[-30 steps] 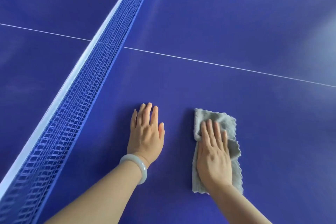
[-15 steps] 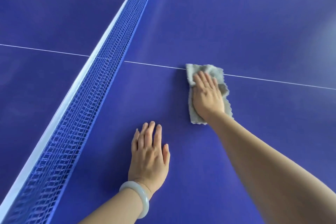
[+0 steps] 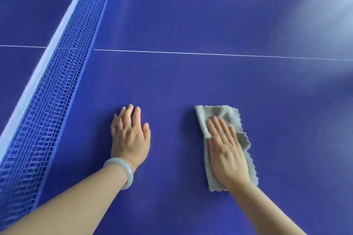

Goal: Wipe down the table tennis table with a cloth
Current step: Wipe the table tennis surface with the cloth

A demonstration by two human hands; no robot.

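The blue table tennis table (image 3: 200, 86) fills the view. A folded grey cloth (image 3: 219, 114) lies flat on it at the lower right. My right hand (image 3: 225, 150) presses on the cloth with straight fingers and covers most of its middle. My left hand (image 3: 129, 135), with a pale bangle at the wrist, rests flat on the bare table surface to the left of the cloth, fingers straight, holding nothing.
The blue net (image 3: 63, 89) with its white top band runs diagonally along the left side, close to my left forearm. A thin white centre line (image 3: 210, 54) crosses the table beyond both hands. Bright glare lies on the far right surface.
My right hand has pulled the cloth back from the white centre line toward me, level with my left hand. My left hand stays planted on the table.
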